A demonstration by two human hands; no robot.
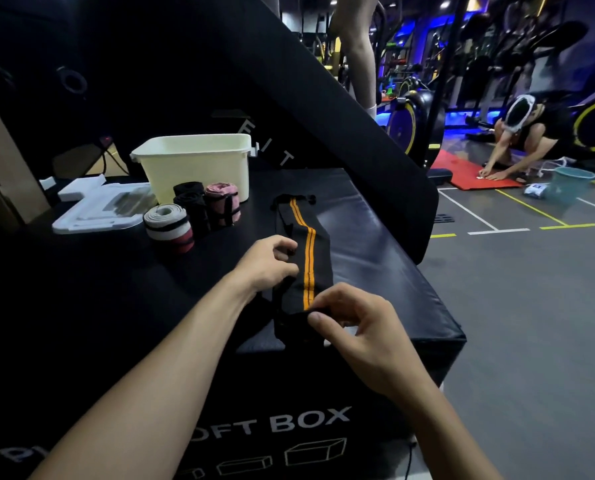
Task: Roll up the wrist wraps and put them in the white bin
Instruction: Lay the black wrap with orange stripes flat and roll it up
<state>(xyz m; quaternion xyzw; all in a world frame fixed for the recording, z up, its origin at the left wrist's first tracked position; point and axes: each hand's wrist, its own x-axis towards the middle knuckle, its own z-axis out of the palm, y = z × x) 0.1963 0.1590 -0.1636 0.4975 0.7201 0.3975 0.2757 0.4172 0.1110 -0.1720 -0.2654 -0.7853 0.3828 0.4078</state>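
the black wrap [306, 258] with orange stripes lies flat and lengthwise on the box [375, 237], likely straightened so it rolls evenly from the near end. the right hand [355, 327] pinches that near end, fingers curled on the fabric; the left hand [272, 261] pinches the wrap's left edge further up, steadying it. three rolled wraps [192, 216] stand just before the white bin [195, 161], not yet inside.
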